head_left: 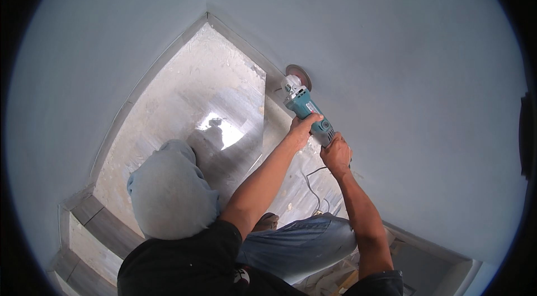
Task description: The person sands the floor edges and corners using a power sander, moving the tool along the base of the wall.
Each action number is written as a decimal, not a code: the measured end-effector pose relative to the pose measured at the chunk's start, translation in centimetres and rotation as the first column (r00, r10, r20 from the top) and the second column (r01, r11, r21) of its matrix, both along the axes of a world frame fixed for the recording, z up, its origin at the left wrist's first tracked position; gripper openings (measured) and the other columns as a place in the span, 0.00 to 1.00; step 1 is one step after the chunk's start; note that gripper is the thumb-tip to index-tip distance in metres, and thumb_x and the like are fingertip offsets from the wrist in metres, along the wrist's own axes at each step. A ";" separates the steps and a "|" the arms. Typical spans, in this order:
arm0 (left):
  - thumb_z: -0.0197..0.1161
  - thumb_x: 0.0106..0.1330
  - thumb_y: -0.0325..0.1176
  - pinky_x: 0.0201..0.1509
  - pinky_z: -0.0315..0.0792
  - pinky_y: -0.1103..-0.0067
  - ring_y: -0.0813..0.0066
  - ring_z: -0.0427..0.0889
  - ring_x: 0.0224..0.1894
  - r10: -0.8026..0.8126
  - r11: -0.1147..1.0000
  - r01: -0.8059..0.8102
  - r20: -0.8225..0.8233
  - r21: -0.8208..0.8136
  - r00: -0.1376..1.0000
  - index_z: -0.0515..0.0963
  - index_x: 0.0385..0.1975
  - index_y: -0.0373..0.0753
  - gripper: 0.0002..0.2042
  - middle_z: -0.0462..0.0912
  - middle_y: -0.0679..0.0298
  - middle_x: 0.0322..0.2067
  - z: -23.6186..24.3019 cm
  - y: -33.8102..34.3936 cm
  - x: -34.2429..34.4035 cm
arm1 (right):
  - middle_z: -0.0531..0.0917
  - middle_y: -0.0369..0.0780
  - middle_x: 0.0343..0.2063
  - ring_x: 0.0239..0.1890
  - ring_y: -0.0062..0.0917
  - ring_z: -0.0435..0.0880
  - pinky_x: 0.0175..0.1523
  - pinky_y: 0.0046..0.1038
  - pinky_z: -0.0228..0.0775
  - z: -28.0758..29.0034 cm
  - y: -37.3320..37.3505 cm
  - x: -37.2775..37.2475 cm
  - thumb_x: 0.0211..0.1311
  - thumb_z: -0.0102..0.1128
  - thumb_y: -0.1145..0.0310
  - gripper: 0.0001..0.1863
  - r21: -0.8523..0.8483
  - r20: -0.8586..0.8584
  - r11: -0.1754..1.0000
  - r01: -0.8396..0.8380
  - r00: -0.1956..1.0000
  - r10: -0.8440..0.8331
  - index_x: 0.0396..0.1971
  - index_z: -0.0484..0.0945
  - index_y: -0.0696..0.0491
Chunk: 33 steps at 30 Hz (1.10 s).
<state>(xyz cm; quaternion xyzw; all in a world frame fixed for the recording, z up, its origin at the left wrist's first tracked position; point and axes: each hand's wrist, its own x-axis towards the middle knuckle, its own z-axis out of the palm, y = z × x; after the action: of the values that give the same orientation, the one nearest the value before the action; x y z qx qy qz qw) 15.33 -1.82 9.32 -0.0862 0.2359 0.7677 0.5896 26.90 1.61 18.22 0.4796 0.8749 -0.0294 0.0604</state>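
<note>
A teal angle grinder with a silver head is held in both my hands. My left hand is wrapped round the middle of its body, thumb on top. My right hand grips the rear end. The brownish round disc is at the right wall, just above the grey skirting tile. Whether the disc touches the wall or the tile, I cannot tell. A dark cord trails down behind the grinder to the floor.
Dusty grey tiles cover part of the floor, with a bright reflection. Blue-grey walls meet at the far corner. My bent knees, one dusty pale, one in jeans, are close below. Tiled steps lie left; scraps at the bottom.
</note>
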 end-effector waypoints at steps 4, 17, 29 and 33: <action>0.72 0.50 0.32 0.54 0.69 0.71 0.71 0.74 0.47 0.068 0.997 -0.067 -0.032 0.036 0.997 0.68 0.48 0.36 0.26 0.73 0.63 0.41 0.7 -0.5 -0.2 | 0.82 0.52 0.35 0.38 0.50 0.82 0.43 0.48 0.73 0.7 -0.6 -0.2 0.49 0.64 0.69 0.15 -0.002 -0.033 1.000 -0.010 0.999 0.010 0.35 0.71 0.58; 0.72 0.50 0.34 0.58 0.67 0.70 0.70 0.73 0.48 0.044 0.999 -0.043 -0.010 0.010 0.999 0.67 0.50 0.36 0.28 0.73 0.62 0.44 1.3 -0.5 -0.4 | 0.82 0.52 0.37 0.41 0.50 0.82 0.45 0.48 0.73 1.2 -0.3 -0.5 0.49 0.64 0.68 0.16 -0.026 0.003 1.000 0.013 1.000 -0.013 0.37 0.71 0.58; 0.72 0.50 0.33 0.56 0.67 0.71 0.71 0.73 0.48 0.061 0.998 -0.061 -0.012 0.033 0.998 0.67 0.50 0.36 0.27 0.73 0.63 0.43 0.8 0.0 -0.4 | 0.82 0.52 0.39 0.41 0.49 0.82 0.47 0.50 0.72 1.0 0.1 -0.2 0.50 0.63 0.68 0.17 -0.055 -0.035 0.998 -0.007 0.999 0.005 0.38 0.71 0.57; 0.72 0.50 0.34 0.55 0.68 0.71 0.71 0.74 0.47 0.047 0.999 -0.047 -0.015 0.027 0.999 0.68 0.49 0.36 0.27 0.73 0.63 0.43 0.5 0.4 -0.2 | 0.82 0.52 0.39 0.41 0.49 0.82 0.47 0.50 0.72 1.2 0.0 -0.4 0.50 0.63 0.68 0.17 -0.028 0.020 0.999 0.026 0.999 -0.026 0.38 0.71 0.57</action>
<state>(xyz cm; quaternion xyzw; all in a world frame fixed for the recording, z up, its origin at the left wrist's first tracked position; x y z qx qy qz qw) 15.14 -1.46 9.81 -0.0778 0.2282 0.7850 0.5706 26.45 1.66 19.42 0.4904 0.8674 -0.0378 0.0752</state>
